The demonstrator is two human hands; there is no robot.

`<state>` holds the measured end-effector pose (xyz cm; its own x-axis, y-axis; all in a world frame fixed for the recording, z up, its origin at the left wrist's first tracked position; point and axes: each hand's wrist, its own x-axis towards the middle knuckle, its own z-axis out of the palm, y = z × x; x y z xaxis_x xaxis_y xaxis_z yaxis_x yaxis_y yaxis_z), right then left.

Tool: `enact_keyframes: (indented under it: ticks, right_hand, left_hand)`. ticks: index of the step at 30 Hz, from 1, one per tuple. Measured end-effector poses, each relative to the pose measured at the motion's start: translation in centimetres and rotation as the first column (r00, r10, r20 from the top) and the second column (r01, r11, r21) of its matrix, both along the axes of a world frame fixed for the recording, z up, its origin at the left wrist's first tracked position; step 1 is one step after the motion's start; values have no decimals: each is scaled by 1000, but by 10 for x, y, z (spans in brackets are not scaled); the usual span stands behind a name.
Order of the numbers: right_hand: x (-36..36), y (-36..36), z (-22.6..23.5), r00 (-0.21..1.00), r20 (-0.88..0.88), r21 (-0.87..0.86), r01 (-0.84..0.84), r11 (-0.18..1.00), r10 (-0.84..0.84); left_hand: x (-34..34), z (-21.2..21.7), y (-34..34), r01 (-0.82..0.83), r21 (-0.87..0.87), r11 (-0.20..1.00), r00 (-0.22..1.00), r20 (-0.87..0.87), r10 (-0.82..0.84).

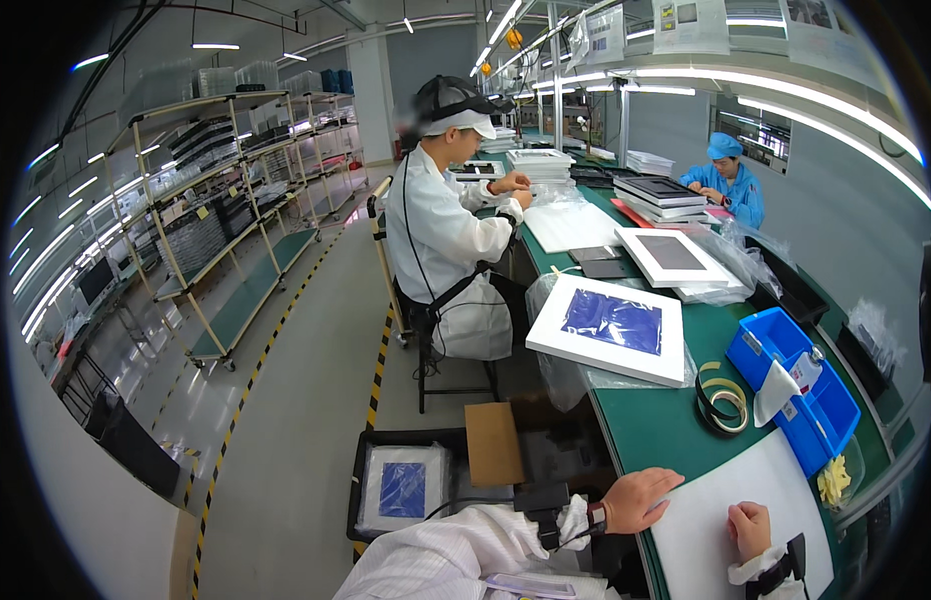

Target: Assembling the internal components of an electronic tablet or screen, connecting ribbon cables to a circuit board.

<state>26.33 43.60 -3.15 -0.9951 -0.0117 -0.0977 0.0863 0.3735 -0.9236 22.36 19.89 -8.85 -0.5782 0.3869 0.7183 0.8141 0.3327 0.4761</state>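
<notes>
My left hand (641, 500) lies at the table's near edge, palm down with fingers stretched out, its fingertips at the border of a white sheet (731, 490). No object shows in it. Over the same sheet, my right hand (751, 530) is closed in a loose fist, with nothing visible in the fingers. Beyond the sheet sit rolls of tape (724, 405) and a blue divided bin (826, 405) holding a small bottle (808, 370) and a white cloth or paper (776, 392). Farther off lies a white framed panel with a blue film centre (614, 322).
A black crate (360, 490) with a wrapped panel (401, 490) and a cardboard piece (494, 445) stands left of my arm. A seated co-worker (451, 230) works ahead; another person in blue (731, 185) sits across. Wheeled shelving (211, 215) stands left. Stacked panels (666, 195) fill the far table.
</notes>
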Motion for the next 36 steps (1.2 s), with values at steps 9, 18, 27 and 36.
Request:
enact_keyframes:
  ticks: [9, 18, 27, 36]
  right_hand:
    - [4, 6, -21, 983, -179, 132, 74, 988, -49]
    - [13, -9, 3, 992, -127, 142, 20, 990, -1]
    - [10, -1, -4, 992, -124, 129, 23, 991, -7]
    - [4, 0, -5, 997, -74, 92, 38, 995, -32]
  left_hand:
    - [3, -15, -5, 99, -13, 995, 993, -70, -100]
    - [3, -18, -3, 98, 40, 994, 994, -48, -96]
    - [2, -20, 1, 108, 56, 993, 993, -56, -105]
    - [1, -19, 0, 122, 58, 991, 991, -59, -119]
